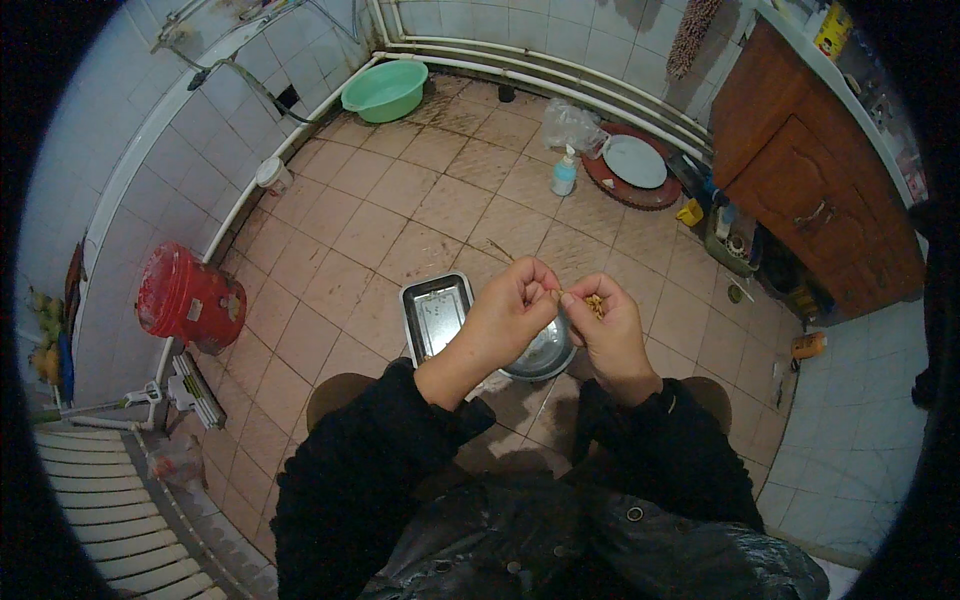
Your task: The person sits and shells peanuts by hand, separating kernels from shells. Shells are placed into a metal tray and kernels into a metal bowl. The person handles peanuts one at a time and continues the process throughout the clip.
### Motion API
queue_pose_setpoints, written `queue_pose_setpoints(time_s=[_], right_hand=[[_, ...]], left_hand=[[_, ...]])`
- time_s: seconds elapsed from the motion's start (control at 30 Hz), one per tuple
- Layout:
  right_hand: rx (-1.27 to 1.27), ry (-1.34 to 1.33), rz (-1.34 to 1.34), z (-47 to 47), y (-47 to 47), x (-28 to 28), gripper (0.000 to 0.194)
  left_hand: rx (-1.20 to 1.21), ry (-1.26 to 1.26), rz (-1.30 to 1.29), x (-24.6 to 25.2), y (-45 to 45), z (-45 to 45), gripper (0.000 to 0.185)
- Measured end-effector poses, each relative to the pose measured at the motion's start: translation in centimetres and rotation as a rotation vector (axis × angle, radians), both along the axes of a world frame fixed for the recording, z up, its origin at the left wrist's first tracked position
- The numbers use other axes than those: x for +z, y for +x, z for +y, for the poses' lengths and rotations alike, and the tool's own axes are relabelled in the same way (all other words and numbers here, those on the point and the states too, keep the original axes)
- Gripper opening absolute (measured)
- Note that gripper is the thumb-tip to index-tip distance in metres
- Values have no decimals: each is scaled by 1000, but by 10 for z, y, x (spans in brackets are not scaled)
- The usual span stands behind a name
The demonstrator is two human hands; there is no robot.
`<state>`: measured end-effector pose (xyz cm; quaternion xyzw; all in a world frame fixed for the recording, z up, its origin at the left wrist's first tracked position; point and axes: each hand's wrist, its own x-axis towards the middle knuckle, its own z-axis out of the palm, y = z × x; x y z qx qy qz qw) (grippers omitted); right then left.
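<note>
My left hand (510, 315) and my right hand (616, 337) meet at the fingertips above the floor. A tiny yellowish piece (560, 295) is pinched where the thumbs and forefingers come together. Several small yellow-brown pieces (595, 306) lie in the curl of my right hand; their kind is too small to tell. Below my left hand is a rectangular metal tray (437, 311), partly covered by the wrist. Under both hands sits a round metal bowl (541, 352), its far side hidden. A thin, dark stem-like strand (499, 249) shows just beyond my left hand.
Beyond are a green plastic basin (386, 91), a pump bottle (564, 174), and a white lid (634, 161) on a reddish round board (667, 196). A red bucket (187, 300) and a mop head (196, 391) stand left. A wooden cabinet (810, 180) stands right.
</note>
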<state>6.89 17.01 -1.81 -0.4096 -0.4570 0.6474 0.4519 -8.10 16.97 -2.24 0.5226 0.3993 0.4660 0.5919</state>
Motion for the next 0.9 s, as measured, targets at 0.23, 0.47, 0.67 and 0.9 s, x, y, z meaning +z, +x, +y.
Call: queue_pose_setpoints(time_s=[0.23,0.47,0.67,0.9], right_hand=[[101,-245,258,3,3,2,7],[256,-455,517,7,10,3,7],[198,-401,420,7,7,0,8],[74,-221,191,6,4,-4,9]], left_hand=[[-10,-16,8,2,-2,-1,4],[-2,14,-36,3,0,0,4],[-16,24,0,4,-3,-1,6],[98,114,276,8,-1,-3,13]])
